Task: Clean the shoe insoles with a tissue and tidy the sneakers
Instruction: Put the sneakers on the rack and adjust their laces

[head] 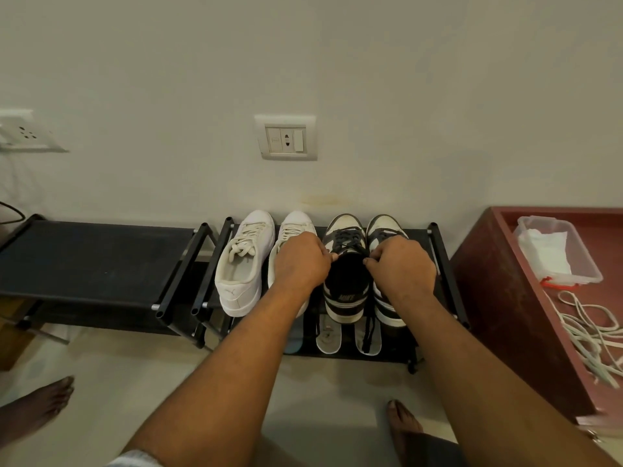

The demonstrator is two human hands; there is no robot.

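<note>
Two pairs of sneakers stand side by side on top of a black shoe rack (pixel 438 251), toes to the wall. The white pair is on the left: one white sneaker (pixel 244 261) is in full view, the other white sneaker (pixel 296 224) lies partly under my left hand (pixel 300 262). The black-and-white pair is on the right. Both hands pinch the dark laces at the tongue of the left black-and-white sneaker (pixel 345 284). My right hand (pixel 401 266) covers part of the right black-and-white sneaker (pixel 386 230). Two grey insoles (pixel 328 335) lie on the lower shelf.
A second black rack (pixel 91 261) stands to the left. At the right a dark red table (pixel 505 298) carries a clear plastic box of white tissues (pixel 556 251) and loose white laces (pixel 593 332). Wall sockets (pixel 286 138) sit above. Bare feet (pixel 403 421) rest on the pale floor.
</note>
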